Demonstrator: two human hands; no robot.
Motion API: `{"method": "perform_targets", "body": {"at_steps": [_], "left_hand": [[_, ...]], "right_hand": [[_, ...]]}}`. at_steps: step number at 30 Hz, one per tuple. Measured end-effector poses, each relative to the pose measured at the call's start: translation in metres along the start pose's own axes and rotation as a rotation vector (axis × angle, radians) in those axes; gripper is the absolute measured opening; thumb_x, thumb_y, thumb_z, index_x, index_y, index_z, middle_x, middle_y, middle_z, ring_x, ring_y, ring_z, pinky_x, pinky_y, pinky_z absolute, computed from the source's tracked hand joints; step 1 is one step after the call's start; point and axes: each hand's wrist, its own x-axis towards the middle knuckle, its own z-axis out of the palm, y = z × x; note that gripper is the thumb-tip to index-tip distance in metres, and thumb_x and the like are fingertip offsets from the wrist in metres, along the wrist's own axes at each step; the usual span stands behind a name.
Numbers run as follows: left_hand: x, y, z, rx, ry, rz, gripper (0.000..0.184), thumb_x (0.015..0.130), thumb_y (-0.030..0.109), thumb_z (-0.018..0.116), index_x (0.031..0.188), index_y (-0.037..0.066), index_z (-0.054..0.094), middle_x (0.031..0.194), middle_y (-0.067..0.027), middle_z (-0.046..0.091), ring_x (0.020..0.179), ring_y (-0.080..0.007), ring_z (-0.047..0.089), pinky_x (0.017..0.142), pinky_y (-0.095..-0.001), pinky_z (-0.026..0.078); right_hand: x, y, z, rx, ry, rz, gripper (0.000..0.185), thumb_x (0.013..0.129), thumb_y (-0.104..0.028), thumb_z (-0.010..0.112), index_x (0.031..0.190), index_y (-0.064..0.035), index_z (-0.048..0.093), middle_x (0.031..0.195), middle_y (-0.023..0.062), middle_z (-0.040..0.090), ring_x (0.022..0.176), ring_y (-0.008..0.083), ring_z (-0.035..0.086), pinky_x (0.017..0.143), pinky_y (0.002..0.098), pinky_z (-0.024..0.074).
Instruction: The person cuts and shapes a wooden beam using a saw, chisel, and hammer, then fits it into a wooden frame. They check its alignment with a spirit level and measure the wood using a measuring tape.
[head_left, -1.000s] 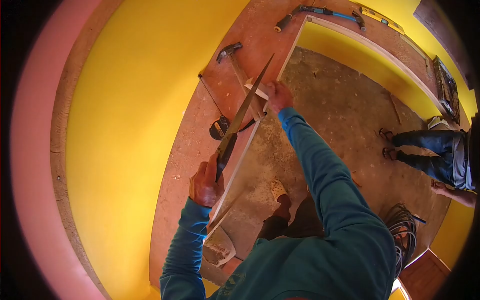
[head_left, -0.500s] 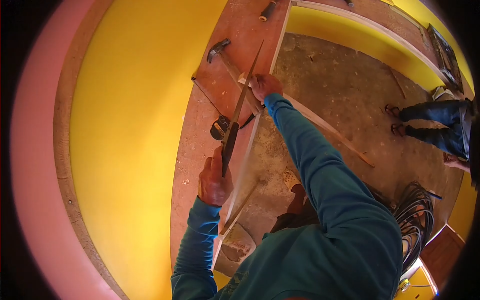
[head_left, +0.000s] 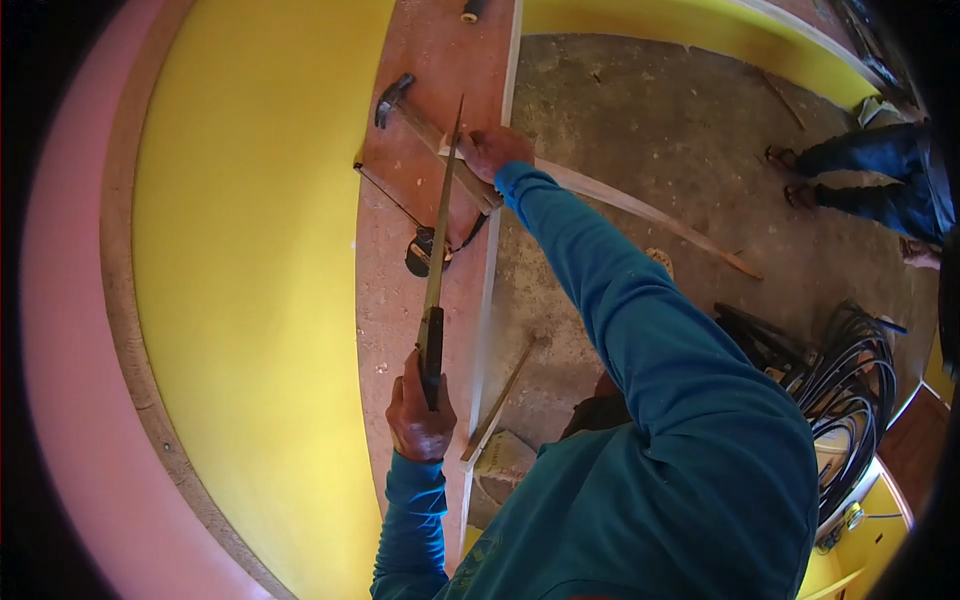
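Note:
My left hand (head_left: 421,415) is closed round the dark handle of a handsaw (head_left: 440,225). Its blade, seen nearly edge-on, points away from me and crosses a thin wood strip (head_left: 640,207) close to the strip's pale end. My right hand (head_left: 497,152) grips that strip beside the blade, at the edge of a reddish board (head_left: 400,310). A claw hammer (head_left: 392,100) lies on the board, its handle passing beneath the blade and near my right hand. Left of the blade sits a tape measure (head_left: 420,250) with some tape drawn out.
Another person's legs (head_left: 865,190) are at the right on the concrete floor (head_left: 630,110). Coiled black cables (head_left: 855,390) lie at lower right. A yellow wall panel (head_left: 255,270) borders the board on the left. A dark-handled tool (head_left: 471,12) lies at its far end.
My left hand has drawn the saw back toward my body. The right hand keeps its grip on the wood strip. The whole view has shifted, moving the board leftward in the picture.

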Motion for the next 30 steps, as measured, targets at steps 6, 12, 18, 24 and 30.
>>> {"method": "perform_targets", "body": {"at_steps": [6,12,18,24,30], "left_hand": [[0.041,0.001,0.021,0.029,-0.005,0.013,0.043,0.081,0.001,0.061,0.124,-0.002,0.05,0.101,-0.0272,0.062,0.088,-0.0426,0.064,0.073,-0.0426,0.053],[-0.011,-0.003,0.006,0.047,0.017,0.001,0.041,0.084,0.002,0.059,0.123,-0.003,0.05,0.104,-0.0283,0.062,0.091,-0.0433,0.063,0.076,-0.0421,0.053],[0.1,-0.009,0.061,0.027,0.072,0.112,0.043,0.082,0.003,0.059,0.124,0.002,0.05,0.096,-0.0275,0.061,0.086,-0.0432,0.062,0.071,-0.0448,0.051],[0.115,-0.008,0.073,0.017,0.08,0.141,0.049,0.079,0.001,0.06,0.127,0.003,0.047,0.099,-0.0277,0.061,0.087,-0.0446,0.061,0.072,-0.0477,0.051],[0.035,-0.009,0.03,0.056,0.033,0.043,0.055,0.076,-0.002,0.061,0.129,0.004,0.046,0.097,-0.0273,0.06,0.082,-0.0455,0.061,0.069,-0.0505,0.05]], "right_hand": [[-0.002,-0.002,-0.007,0.007,-0.024,-0.005,0.052,0.086,-0.057,0.038,0.088,-0.0171,0.071,0.085,0.0136,0.068,0.083,0.0349,0.065,0.074,0.046,0.0517],[0.001,0.004,0.0,-0.022,0.035,-0.058,0.048,0.085,-0.049,0.039,0.083,-0.0144,0.071,0.082,0.0145,0.068,0.079,0.0344,0.065,0.072,0.0449,0.0527],[-0.004,-0.002,-0.008,-0.048,0.023,-0.044,0.046,0.085,-0.049,0.041,0.081,-0.0138,0.071,0.079,0.0155,0.067,0.077,0.0348,0.065,0.069,0.0448,0.0526],[-0.001,0.013,0.0,-0.123,0.043,-0.185,0.051,0.081,-0.06,0.05,0.089,-0.0127,0.069,0.081,0.0182,0.065,0.079,0.0371,0.064,0.072,0.0467,0.0521],[0.007,0.027,0.015,-0.157,0.067,-0.302,0.043,0.075,-0.043,0.068,0.104,-0.0125,0.064,0.088,0.014,0.065,0.086,0.032,0.063,0.076,0.0443,0.0519]]}}
